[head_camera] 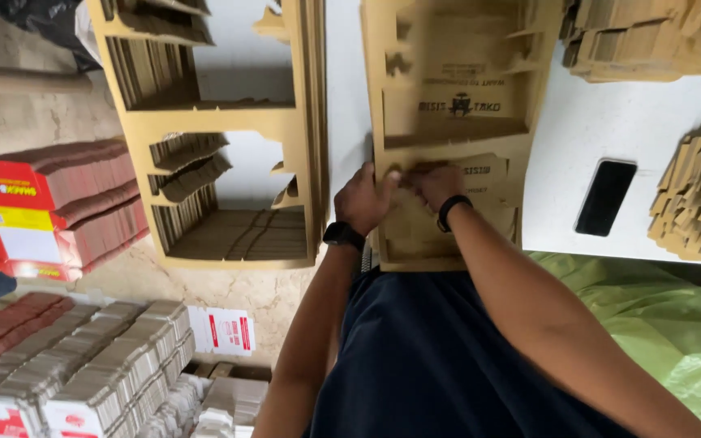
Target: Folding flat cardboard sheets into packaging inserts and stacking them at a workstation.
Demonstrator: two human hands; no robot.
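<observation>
The left hand (363,199) and the right hand (436,185) are close together, fingers bent and pressing on a brown die-cut cardboard sheet (448,122). This sheet has cut-out windows and dark print, and it lies on the white table (594,138). Right of the sheet lies a black phone (605,197); left of it, a second brown cut-out sheet (229,122).

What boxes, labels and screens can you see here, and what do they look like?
Brown die-cut cardboard sheet: on the white table, under both hands, dark print.
Second brown cut-out sheet: to its left, with big holes.
Red flat cartons: stacked at left, with yellow and white labels.
White and red flat cartons: rows at lower left.
Black phone: on the table at right, screen dark.
</observation>
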